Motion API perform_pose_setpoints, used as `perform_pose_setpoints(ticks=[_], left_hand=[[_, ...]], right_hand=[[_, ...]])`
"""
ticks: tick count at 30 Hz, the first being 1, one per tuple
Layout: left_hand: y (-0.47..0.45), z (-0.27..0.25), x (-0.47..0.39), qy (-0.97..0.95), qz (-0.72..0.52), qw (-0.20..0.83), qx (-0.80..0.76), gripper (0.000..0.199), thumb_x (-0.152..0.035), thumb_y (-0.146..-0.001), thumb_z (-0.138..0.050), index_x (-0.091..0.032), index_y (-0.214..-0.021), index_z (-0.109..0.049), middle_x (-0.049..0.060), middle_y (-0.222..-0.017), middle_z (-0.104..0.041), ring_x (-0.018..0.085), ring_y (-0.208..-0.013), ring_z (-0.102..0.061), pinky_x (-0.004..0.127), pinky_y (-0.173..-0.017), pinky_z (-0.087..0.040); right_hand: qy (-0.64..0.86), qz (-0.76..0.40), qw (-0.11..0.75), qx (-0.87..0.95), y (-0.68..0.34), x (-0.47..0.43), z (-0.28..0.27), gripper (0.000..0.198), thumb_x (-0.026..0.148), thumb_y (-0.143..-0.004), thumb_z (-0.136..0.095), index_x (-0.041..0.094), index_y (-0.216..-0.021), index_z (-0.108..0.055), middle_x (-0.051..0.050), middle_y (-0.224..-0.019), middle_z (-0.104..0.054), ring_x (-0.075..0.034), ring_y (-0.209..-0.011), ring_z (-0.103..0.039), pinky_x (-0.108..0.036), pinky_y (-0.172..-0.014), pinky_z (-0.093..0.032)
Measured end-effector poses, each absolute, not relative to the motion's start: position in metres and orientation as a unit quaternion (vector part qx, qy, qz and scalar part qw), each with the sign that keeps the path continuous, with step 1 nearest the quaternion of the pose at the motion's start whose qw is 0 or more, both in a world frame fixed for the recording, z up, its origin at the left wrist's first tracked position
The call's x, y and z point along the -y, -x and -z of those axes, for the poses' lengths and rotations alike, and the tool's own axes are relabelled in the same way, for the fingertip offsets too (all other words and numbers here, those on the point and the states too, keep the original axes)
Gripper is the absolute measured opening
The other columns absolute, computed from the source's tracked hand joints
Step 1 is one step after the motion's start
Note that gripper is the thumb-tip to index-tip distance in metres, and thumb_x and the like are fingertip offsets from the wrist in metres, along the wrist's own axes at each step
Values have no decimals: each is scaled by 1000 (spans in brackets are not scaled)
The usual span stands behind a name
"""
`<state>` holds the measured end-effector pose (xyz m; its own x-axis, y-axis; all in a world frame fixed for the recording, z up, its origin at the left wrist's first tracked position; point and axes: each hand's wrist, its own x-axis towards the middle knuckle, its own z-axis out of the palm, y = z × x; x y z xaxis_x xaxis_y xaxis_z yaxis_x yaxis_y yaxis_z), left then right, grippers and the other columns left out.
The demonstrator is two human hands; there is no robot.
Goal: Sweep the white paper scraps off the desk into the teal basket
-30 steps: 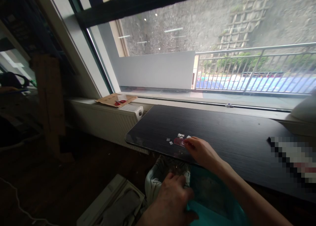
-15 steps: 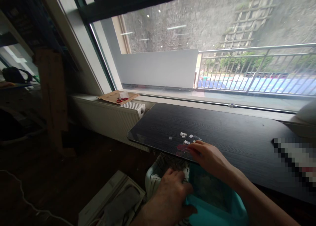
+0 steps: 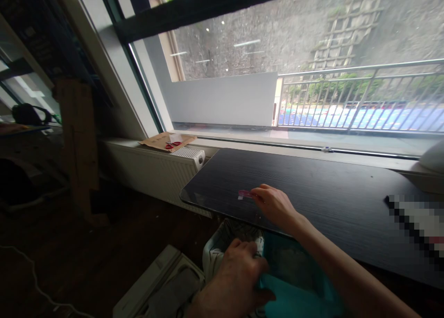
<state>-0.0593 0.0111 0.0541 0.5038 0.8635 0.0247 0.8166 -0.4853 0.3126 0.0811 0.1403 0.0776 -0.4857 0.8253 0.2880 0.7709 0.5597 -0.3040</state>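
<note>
My right hand [image 3: 274,202] is above the black tabletop, its fingers pinched on a flat, translucent pink plastic piece [image 3: 245,194]. What exactly this piece is I cannot make out. A small white scrap [image 3: 240,197] lies at the pink piece's near edge. Below the table's front edge, my left hand [image 3: 236,271] is curled over a turquoise bin [image 3: 287,292], thumb on one side and fingers on the other; the fingertips are partly hidden. The bin's left part holds a patterned white liner [image 3: 212,258].
The black table [image 3: 312,183] stands against the window sill. Red-handled scissors [image 3: 173,145] lie on brown paper by the radiator [image 3: 163,170]. A pale box [image 3: 149,281] sits on the floor left of the bin. A blurred-out object [image 3: 416,225] is at the table's right.
My right hand has moved left and away from the table's front edge with the pink piece. Several white scraps are gone from the tabletop. My left hand has stayed at the bin.
</note>
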Motion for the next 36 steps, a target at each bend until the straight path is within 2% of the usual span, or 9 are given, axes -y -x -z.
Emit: perform_pose_setpoints(ticks=[4, 11, 16, 21, 27, 36], left_hand=[[66, -52, -11, -848, -95, 113, -509, 37, -47, -60, -85, -24, -83, -67, -1, -90, -58, 23, -88, -53, 35, -83, -37], [63, -50, -16, -854, -98, 132, -494, 35, -46, -64, -83, -25, -87, -66, 0, -92, -59, 23, -90, -54, 37, -84, -38], [63, -52, -16, -852, -99, 121, -499, 35, -45, -64, -83, -24, -86, -65, 0, -91, -57, 23, -88, -54, 37, -83, -38], [70, -52, -15, -847, -83, 104, -514, 33, -44, -61, -85, -24, -80, -67, 0, -85, -57, 21, -82, -54, 35, -82, -39], [74, -56, -16, -848, -81, 118, -510, 36, -46, -63, -84, -24, -86, -67, 0, -89, -57, 23, -87, -53, 36, -82, -38], [68, -52, -10, -850, -82, 124, -505, 37, -47, -63, -83, -25, -86, -66, 0, -93, -57, 24, -91, -52, 36, -84, -36]], right_hand=[[454, -78, 185, 868, -82, -132, -74, 26, 27, -93, -44, 24, -89, -69, -2, -84, -64, -13, -71, -59, -23, -58, -32], [378, -170, 145, 899, -110, -81, -82, 25, 24, -92, -44, 23, -91, -69, -2, -84, -63, -12, -70, -58, -22, -60, -34], [417, -112, 191, 882, -91, -107, -85, 25, 26, -92, -44, 23, -92, -69, -2, -84, -63, -13, -71, -57, -23, -59, -32], [451, -98, 190, 866, -72, -130, -75, 27, 27, -93, -43, 24, -94, -70, -3, -87, -64, -13, -73, -58, -23, -59, -31], [377, -163, 194, 891, -85, -113, -69, 23, 26, -91, -47, 24, -94, -69, -1, -84, -64, -12, -73, -58, -21, -63, -35], [388, -188, 225, 874, -88, -94, -67, 23, 26, -90, -47, 22, -90, -69, -2, -81, -65, -13, -69, -58, -22, -63, -38]])
